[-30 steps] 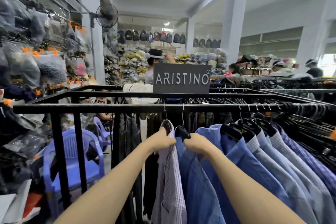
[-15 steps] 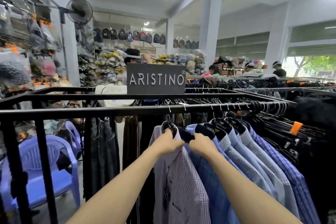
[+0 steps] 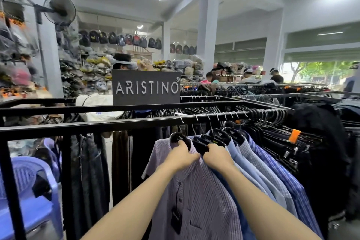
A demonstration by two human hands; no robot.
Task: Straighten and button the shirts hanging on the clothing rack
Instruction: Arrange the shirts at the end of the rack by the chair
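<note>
The striped shirt [image 3: 198, 197], hung foremost on the black rack [image 3: 97, 125], is gripped at its collar by the curled left hand [image 3: 182, 157] and right hand [image 3: 217, 157], seemingly so the neck can be squared for buttoning.

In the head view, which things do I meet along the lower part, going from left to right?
Purple plastic chair → dark trousers → striped shirt → left hand → right hand → blue checked shirt → orange tag.
</note>
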